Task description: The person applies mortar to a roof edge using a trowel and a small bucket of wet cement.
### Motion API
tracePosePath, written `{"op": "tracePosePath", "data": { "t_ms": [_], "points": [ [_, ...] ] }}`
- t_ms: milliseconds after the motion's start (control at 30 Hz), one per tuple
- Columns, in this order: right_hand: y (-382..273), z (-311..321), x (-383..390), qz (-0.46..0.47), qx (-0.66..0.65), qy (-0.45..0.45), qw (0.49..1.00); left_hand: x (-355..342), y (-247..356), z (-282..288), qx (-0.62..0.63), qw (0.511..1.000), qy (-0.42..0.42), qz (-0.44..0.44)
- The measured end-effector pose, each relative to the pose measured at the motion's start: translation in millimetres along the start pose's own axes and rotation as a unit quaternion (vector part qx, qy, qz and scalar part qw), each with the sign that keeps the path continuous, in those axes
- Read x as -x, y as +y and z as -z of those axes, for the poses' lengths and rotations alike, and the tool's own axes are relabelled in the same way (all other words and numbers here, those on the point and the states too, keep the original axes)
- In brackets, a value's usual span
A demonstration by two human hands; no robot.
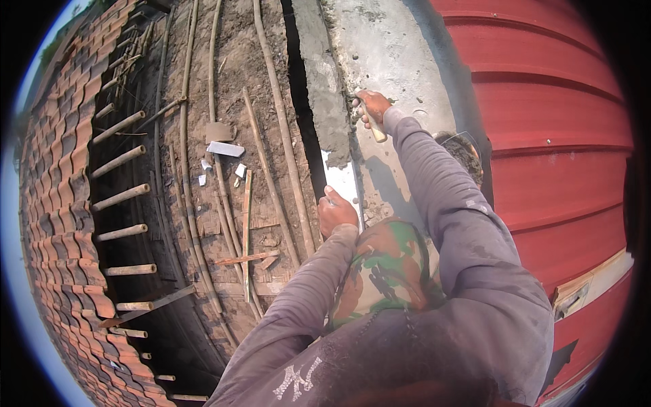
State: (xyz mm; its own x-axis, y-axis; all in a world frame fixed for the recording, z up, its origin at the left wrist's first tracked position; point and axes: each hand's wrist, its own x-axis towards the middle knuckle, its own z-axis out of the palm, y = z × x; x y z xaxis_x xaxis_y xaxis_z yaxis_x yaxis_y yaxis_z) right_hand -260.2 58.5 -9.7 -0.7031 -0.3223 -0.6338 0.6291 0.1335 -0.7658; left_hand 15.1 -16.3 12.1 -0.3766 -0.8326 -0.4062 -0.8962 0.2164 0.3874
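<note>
**Head view: work along a mortared ledge (319,81)**

My right hand (375,107) is closed around a tool, whose pale handle (379,133) projects below my palm; its working end is mostly concealed by my fingers, above the right margin of the ledge. My left hand (338,211) lies at the near end of a white strip (344,180), thumb forward; its fingers are curled, but the fingertips are hidden, so I cannot tell whether they grip. The strip's far end meets grey mortar (333,157). A round container (479,175) is partly covered by my right sleeve (444,166), its contents hard to make out.

The ledge is rough and grey, bounded on the left by a dark gap (298,74). To its right is a smoother, pitted concrete slab (393,47), then ribbed red sheeting (542,122). Left of the gap, slender poles (271,74) cross brown, crumbly ground (237,61); curved clay tiles (57,224) lie farther left. Camouflage cloth (390,271) shows between my arms.

My shirt (502,325) bears a pale, crackled print (297,378) of interlaced letters.
</note>
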Motion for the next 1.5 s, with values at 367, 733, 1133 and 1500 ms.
{"op": "tracePosePath", "data": {
  "t_ms": [367,733,1133,1500],
  "points": [
    [52,3,9,-0.066,-0.098,-0.046,0.992,2,-1,1,0.001,1.000,0.017,-0.004],
    [1,-2,-25,-0.057,0.053,0.013,0.997,-2,-4,-7,0.012,0.999,0.039,-0.024],
    [23,-4,31,-0.041,0.006,0.006,0.999,-7,-9,-8,0.001,1.000,0.006,-0.024],
    [99,4,123,-0.127,-0.016,-0.040,0.991,-2,-8,4,0.017,1.000,0.003,0.012]
  ]
}}
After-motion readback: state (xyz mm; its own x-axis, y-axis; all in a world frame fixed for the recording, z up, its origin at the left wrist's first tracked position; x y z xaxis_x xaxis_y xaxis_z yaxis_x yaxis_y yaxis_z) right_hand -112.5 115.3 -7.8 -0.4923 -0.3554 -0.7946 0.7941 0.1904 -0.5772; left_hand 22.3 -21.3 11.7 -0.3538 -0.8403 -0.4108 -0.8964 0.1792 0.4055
